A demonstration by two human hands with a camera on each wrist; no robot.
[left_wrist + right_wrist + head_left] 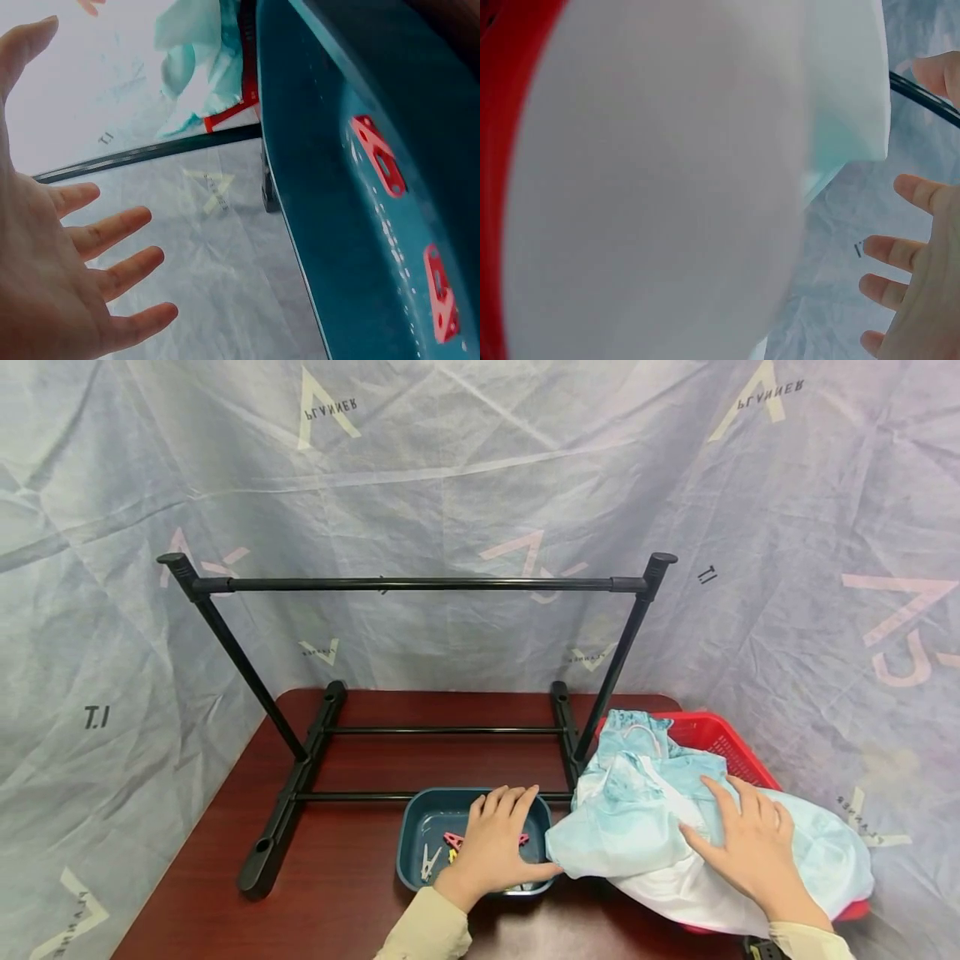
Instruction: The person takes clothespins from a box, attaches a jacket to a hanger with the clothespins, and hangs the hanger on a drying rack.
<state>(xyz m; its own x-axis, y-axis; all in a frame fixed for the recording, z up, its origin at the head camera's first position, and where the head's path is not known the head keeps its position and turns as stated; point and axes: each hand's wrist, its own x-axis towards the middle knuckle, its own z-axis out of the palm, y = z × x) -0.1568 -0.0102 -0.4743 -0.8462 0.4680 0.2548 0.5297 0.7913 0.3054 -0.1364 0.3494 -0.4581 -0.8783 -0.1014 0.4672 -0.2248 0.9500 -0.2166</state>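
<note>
Both hands are hovering flat with fingers spread: the left hand [497,842] over the teal tray [411,847] of clothespins [453,840], the right hand [746,839] resting on the pale blue garment [637,810] heaped in the red basket [723,745] (nothing gripped). Nothing is hanging on the black rack [420,584] yet

Dark red-brown tabletop [352,877], glossy, rounded at the far corners. Standing on it toward the back, a black drying rack [420,584]: one horizontal top bar, slanted side posts, two long feet joined by two thin crossbars low down. Behind and to both sides, a wrinkled pale blue-grey backdrop sheet [480,468] printed with faded pink and cream logos and small dark letters. Same sheet and a stretch of the black bar visible in both wrist views.
</note>
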